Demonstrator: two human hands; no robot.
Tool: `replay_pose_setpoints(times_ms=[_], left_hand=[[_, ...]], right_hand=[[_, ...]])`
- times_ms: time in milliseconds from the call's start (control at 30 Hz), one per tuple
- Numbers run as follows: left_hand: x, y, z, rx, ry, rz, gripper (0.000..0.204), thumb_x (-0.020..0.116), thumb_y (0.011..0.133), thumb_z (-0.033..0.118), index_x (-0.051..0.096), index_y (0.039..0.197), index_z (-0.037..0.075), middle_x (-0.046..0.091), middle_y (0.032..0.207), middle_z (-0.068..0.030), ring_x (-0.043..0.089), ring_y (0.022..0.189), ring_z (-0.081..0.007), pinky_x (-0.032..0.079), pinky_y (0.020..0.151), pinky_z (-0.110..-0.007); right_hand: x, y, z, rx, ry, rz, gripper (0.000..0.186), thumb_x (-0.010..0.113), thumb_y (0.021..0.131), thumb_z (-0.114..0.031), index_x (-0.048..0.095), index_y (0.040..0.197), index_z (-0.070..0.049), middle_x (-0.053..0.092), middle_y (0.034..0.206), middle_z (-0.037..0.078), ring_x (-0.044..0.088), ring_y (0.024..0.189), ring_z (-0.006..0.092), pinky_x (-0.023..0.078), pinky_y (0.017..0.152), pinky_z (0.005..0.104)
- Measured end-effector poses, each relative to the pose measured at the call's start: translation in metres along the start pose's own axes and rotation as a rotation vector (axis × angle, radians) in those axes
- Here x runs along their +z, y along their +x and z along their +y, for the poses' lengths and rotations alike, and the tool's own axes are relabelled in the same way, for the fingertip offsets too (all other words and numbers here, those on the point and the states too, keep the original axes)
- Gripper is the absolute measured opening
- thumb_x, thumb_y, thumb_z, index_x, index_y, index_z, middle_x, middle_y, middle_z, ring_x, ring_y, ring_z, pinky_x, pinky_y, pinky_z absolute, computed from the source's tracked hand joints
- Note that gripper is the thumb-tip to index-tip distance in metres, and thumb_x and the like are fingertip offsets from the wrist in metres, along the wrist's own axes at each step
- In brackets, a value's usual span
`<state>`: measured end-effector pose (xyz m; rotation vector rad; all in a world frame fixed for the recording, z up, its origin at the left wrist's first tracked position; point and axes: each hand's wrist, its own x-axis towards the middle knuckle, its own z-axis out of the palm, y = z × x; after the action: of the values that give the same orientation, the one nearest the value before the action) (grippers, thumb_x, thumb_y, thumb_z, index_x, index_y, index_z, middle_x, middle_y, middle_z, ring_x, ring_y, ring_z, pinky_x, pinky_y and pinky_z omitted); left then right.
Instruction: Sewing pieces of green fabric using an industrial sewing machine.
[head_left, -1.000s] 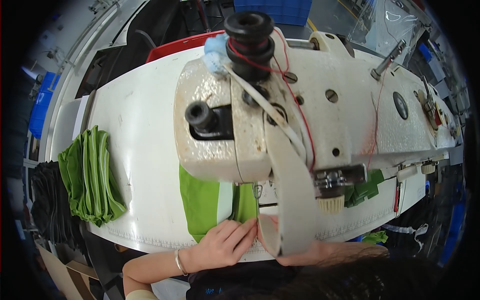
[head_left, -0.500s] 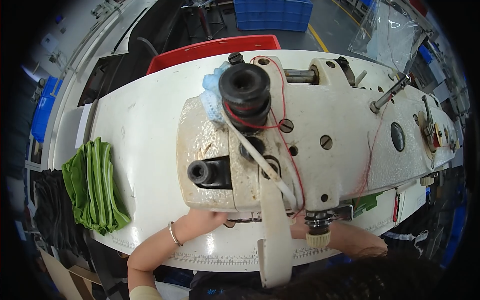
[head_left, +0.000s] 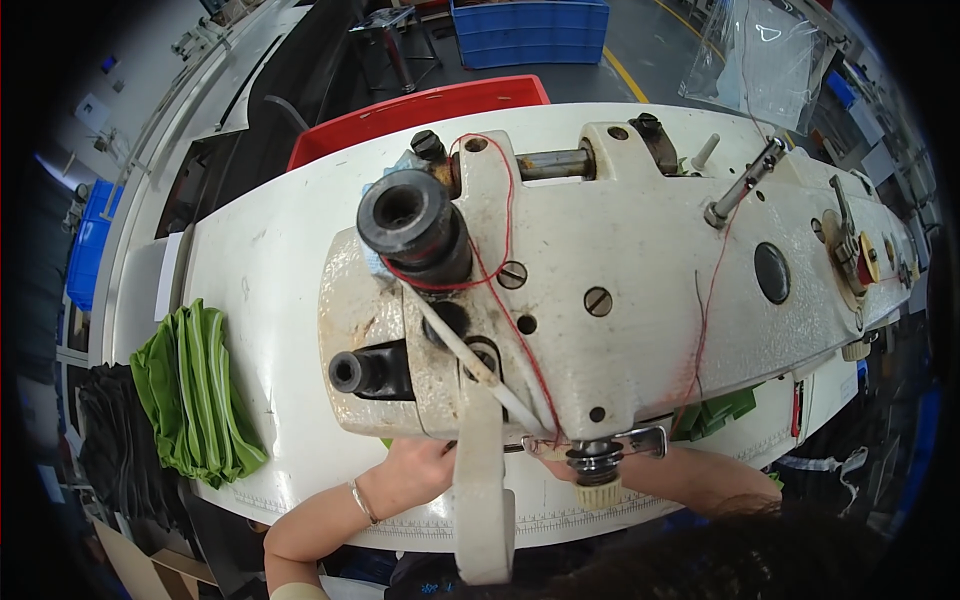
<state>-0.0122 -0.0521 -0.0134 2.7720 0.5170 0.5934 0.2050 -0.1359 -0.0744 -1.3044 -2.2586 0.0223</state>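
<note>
A cream industrial sewing machine point(head_left: 640, 350) fills the middle, with red thread looped around its black knob point(head_left: 405, 215). My left hand point(head_left: 418, 470), with a bracelet at the wrist, rests at the machine's near left edge. Its fingers look curled in; their tips and whatever they grip are hidden under the machine head. A sliver of green cloth point(head_left: 387, 441) peeks out just above that hand. My right hand point(head_left: 550, 468) lies below the machine, mostly behind the tension knob point(head_left: 598, 490), so its fingers do not show. The needle area is hidden.
Folded green fabric pieces point(head_left: 195, 395) lie on the white table at left, beside a black fabric stack point(head_left: 120, 440). More green cloth point(head_left: 715, 412) sits behind my right forearm. A red bin point(head_left: 420, 110) stands beyond the table, and a blue crate point(head_left: 530, 35) farther back.
The view has shifted, so the machine appears farther left and slightly lower. More of my left hand now shows beside the machine head, and a bit of green cloth has come into sight there.
</note>
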Motion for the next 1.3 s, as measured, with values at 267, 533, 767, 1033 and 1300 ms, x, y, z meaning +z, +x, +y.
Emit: replay_pose_setpoints(times_ms=[267, 533, 767, 1033, 1300], left_hand=[[0.025, -0.022, -0.01, -0.101, -0.195, -0.003, 0.036, 0.062, 0.063, 0.004, 0.064, 0.098, -0.004, 0.063, 0.099, -0.019, 0.061, 0.094, -0.0358, 0.05, 0.083, -0.044], [-0.005, -0.003, 0.001, -0.05, -0.097, -0.074, 0.037, 0.062, 0.062, 0.004, 0.064, 0.098, -0.004, 0.061, 0.102, -0.0181, 0.06, 0.096, -0.0344, 0.049, 0.084, -0.045], [-0.009, -0.001, 0.0, -0.063, -0.016, -0.159, 0.037, 0.072, 0.072, 0.024, 0.066, 0.105, 0.009, 0.065, 0.102, -0.0111, 0.062, 0.094, -0.031, 0.048, 0.085, -0.041], [-0.004, 0.0, 0.0, -0.035, -0.104, -0.074, 0.034, 0.061, 0.064, 0.002, 0.064, 0.098, -0.002, 0.061, 0.101, -0.0152, 0.061, 0.092, -0.0302, 0.051, 0.079, -0.039], [-0.022, 0.013, 0.008, -0.008, 0.005, -0.043, 0.035, 0.063, 0.066, 0.003, 0.065, 0.101, 0.001, 0.058, 0.102, -0.0083, 0.057, 0.092, -0.0225, 0.046, 0.074, -0.034]], right_hand=[[-0.03, 0.022, 0.002, -0.067, 0.051, 0.071, 0.012, 0.059, 0.081, -0.015, 0.06, 0.071, -0.01, 0.053, 0.061, -0.004, 0.053, 0.045, 0.0118, 0.036, 0.033, 0.0275], [-0.013, 0.005, 0.002, -0.039, 0.074, -0.093, 0.012, 0.058, 0.08, -0.014, 0.059, 0.07, -0.008, 0.053, 0.062, -0.001, 0.053, 0.044, 0.0142, 0.038, 0.033, 0.029], [-0.013, 0.006, 0.0, -0.053, 0.004, -0.037, 0.012, 0.058, 0.08, -0.013, 0.059, 0.069, -0.008, 0.052, 0.065, -0.001, 0.054, 0.047, 0.0134, 0.039, 0.033, 0.0285], [-0.026, 0.015, 0.001, 0.3, 0.228, -0.19, 0.009, 0.06, 0.08, -0.013, 0.062, 0.075, -0.006, 0.06, 0.077, 0.004, 0.062, 0.07, 0.0138, 0.046, 0.044, 0.0325], [-0.045, 0.028, 0.011, 0.312, 0.272, -0.204, 0.008, 0.06, 0.074, -0.009, 0.064, 0.081, -0.007, 0.062, 0.08, 0.008, 0.063, 0.073, 0.0237, 0.048, 0.056, 0.0406]])
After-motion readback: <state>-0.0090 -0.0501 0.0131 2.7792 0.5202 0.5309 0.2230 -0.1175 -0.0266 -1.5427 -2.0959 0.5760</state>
